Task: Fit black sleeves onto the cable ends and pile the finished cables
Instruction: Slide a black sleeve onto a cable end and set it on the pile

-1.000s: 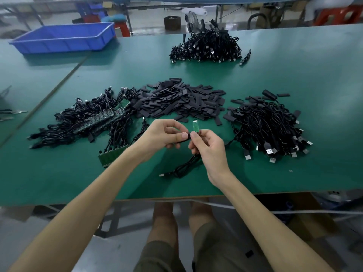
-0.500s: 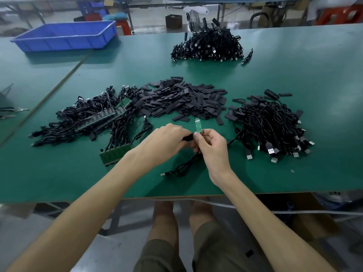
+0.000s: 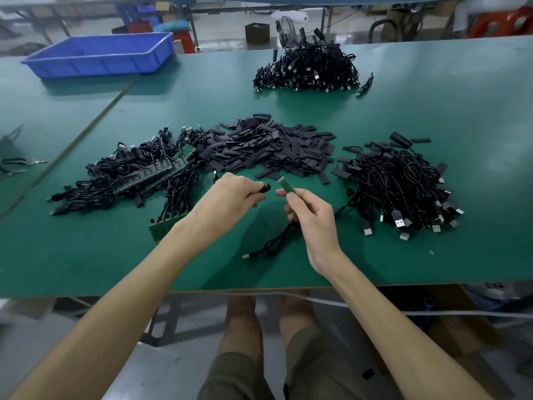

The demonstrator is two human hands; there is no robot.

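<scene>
Parted since half a second ago, the left hand (image 3: 230,197) and right hand (image 3: 310,215) now leave a small gap between them. On the green table (image 3: 432,111) the sleeve pile (image 3: 268,148) lies just beyond them, between the left cable heap (image 3: 138,177) and the right cable heap (image 3: 398,183). The cable (image 3: 274,243) trails from the right hand onto the table. Left fingers curl tight round a black sleeve (image 3: 264,188) — its mouth faces right. Right thumb and forefinger pinch the cable's green board end (image 3: 285,186).
</scene>
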